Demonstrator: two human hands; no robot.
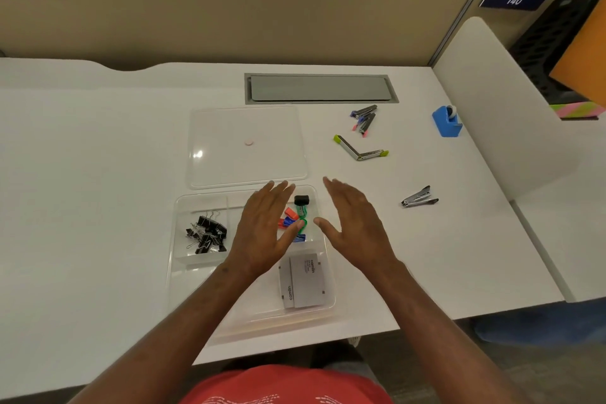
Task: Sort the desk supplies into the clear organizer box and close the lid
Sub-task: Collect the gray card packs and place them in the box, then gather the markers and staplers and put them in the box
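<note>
While both hands hovered spread and empty above the clear plastic organizer box (183,272), several loose supplies lay unsorted on the white desk (98,174), all to the right of the box. Left hand (265,233): palm down, fingers fanned, over the box's middle, holding nothing. Right hand (354,229): open, fingers together and thumb splayed, just beyond the box's right wall, holding nothing. Contents already in the box: black binder clips (206,234) in the far-left compartment; small coloured clips and a black piece (296,216) in the far-right compartment; two flat grey staple boxes (303,280) in the near-right section. Clear flat lid (246,144): off, lying just beyond the box's far edge. Outstanding items: silver staple remover with black grips (419,198), nearest, to the right of the right hand, long axis running left to right with a slight tilt; hinged metal stapler with lime-green tips (359,149), opened into a V, farther and right; cluster of small staplers with purple and pink ends (364,120), farther again; blue tape dispenser (446,121), far right. Judgement: the right hand was the nearer to every remaining item, the staple remover being the shortest reach.
</note>
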